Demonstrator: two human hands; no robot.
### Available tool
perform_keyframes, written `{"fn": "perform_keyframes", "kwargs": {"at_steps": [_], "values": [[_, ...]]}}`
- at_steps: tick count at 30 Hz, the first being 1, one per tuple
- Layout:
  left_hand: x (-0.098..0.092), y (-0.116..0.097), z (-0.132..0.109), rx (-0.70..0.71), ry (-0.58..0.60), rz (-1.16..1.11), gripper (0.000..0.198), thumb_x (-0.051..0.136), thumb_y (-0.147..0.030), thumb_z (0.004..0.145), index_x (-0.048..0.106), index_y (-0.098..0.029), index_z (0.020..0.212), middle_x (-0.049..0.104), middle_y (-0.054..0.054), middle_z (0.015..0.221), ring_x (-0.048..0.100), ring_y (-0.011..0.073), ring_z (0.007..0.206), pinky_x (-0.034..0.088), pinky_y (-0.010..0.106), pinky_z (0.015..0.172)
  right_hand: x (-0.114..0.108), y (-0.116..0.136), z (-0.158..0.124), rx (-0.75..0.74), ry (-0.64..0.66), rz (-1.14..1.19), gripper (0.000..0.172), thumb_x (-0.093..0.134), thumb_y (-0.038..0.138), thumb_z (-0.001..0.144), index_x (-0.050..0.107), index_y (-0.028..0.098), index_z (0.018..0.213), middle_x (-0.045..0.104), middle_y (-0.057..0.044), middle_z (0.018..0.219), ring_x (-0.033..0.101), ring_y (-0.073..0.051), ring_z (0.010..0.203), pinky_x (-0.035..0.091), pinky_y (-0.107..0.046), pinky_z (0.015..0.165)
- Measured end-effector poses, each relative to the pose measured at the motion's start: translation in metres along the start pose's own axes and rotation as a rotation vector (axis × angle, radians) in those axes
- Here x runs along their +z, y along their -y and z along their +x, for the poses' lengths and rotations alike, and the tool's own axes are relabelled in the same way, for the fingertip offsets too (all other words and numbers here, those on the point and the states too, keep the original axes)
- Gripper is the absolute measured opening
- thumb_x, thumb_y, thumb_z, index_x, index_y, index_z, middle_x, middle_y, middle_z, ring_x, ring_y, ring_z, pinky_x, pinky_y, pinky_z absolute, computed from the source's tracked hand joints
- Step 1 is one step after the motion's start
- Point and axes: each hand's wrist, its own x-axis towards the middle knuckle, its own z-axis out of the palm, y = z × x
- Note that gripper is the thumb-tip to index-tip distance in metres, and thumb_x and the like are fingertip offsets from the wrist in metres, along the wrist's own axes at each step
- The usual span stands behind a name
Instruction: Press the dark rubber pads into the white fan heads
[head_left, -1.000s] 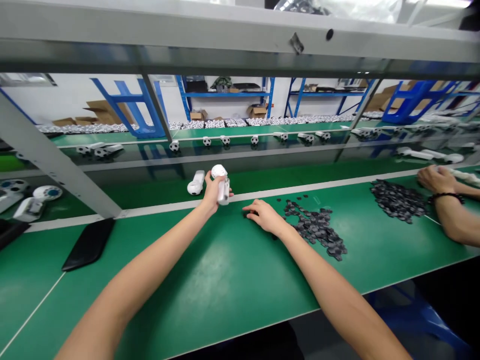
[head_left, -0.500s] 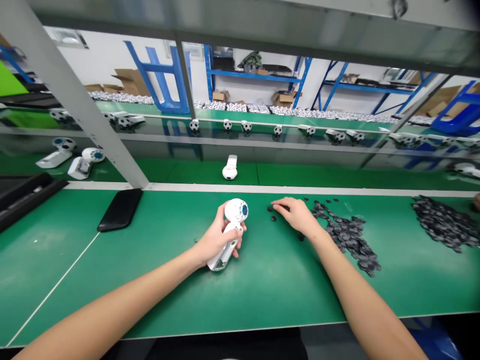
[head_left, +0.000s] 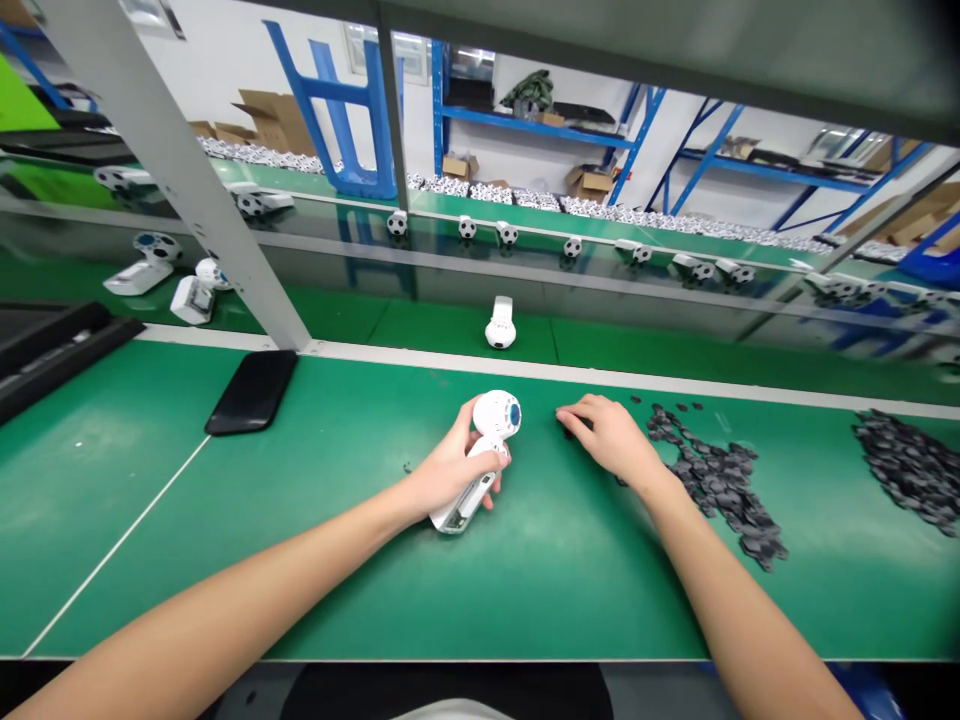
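My left hand (head_left: 459,462) is wrapped round a white handheld device (head_left: 496,414), held tilted just above the green worktop. The device has a round ball-shaped head with a blue circle on its side, and its handle is open along one face with inner parts showing. To the right, my right hand (head_left: 606,432) rests low over the worktop, thumb and fingers drawn together at a small black piece (head_left: 568,431). Its fingers partly hide that piece. Beyond the right wrist spreads a loose pile of small black pieces (head_left: 716,475).
A second black pile (head_left: 907,465) lies far right. A black phone-like slab (head_left: 253,393) sits left, near a metal post (head_left: 187,190). Behind a pale rail, a green conveyor belt (head_left: 420,325) carries another white device (head_left: 501,323). Football-patterned devices (head_left: 508,233) line the shelf beyond.
My view has shifted slightly. The right hand has come down over the small black pieces by its fingertips. My left hand still holds the white device.
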Motion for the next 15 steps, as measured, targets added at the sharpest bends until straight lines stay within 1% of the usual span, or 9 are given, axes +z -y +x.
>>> {"fn": "perform_keyframes", "kwargs": {"at_steps": [2,4,6,8,12,15], "values": [[-0.001,0.001,0.0,-0.006,-0.001,0.006,0.077,0.072,-0.026,0.088,0.024,-0.031,0.148,0.059,0.003,0.102,0.066,0.0165,0.067,0.06,0.031,0.05,-0.004,0.001,-0.005,0.039,0.028,0.039,0.024,0.06,0.041,0.101,0.078,0.025,0.102,0.074,-0.006,0.094,0.068,-0.027,0.089,0.051,-0.038,0.08],[-0.001,0.002,0.001,-0.003,-0.005,0.01,0.077,0.072,-0.026,0.089,0.024,-0.031,0.149,0.059,0.003,0.101,0.066,0.0165,0.066,0.06,0.031,0.051,-0.006,0.001,-0.01,0.078,0.094,0.092,0.022,0.067,0.042,0.096,0.076,0.025,0.106,0.074,-0.006,0.098,0.068,-0.026,0.088,0.052,-0.037,0.077],[-0.002,0.003,0.002,-0.001,-0.004,0.013,0.077,0.071,-0.025,0.089,0.023,-0.031,0.15,0.059,0.003,0.1,0.066,0.0164,0.066,0.06,0.032,0.052,-0.007,-0.001,-0.014,0.087,0.172,0.145,0.022,0.066,0.038,0.095,0.073,0.024,0.11,0.073,-0.006,0.1,0.068,-0.024,0.088,0.053,-0.035,0.077],[-0.002,0.002,0.002,-0.01,-0.001,0.017,0.077,0.07,-0.025,0.09,0.023,-0.031,0.15,0.059,0.002,0.099,0.066,0.0161,0.066,0.06,0.032,0.054,-0.007,-0.002,-0.017,0.09,0.214,0.186,0.018,0.061,0.033,0.097,0.071,0.023,0.11,0.072,-0.006,0.098,0.068,-0.023,0.085,0.053,-0.034,0.076],[-0.002,-0.001,0.001,-0.034,0.002,0.035,0.075,0.069,-0.024,0.091,0.023,-0.029,0.15,0.061,0.002,0.099,0.065,0.0153,0.067,0.059,0.031,0.056,-0.008,-0.003,-0.018,0.137,0.223,0.229,0.011,0.062,0.032,0.096,0.068,0.024,0.099,0.071,-0.003,0.086,0.064,-0.02,0.074,0.049,-0.031,0.065],[-0.001,-0.003,0.0,-0.045,0.003,0.046,0.075,0.069,-0.025,0.091,0.023,-0.028,0.149,0.06,0.002,0.099,0.065,0.0151,0.067,0.059,0.031,0.057,-0.009,-0.001,-0.017,0.163,0.186,0.239,0.011,0.064,0.035,0.095,0.067,0.025,0.091,0.069,-0.001,0.079,0.062,-0.019,0.068,0.046,-0.03,0.06]]}}
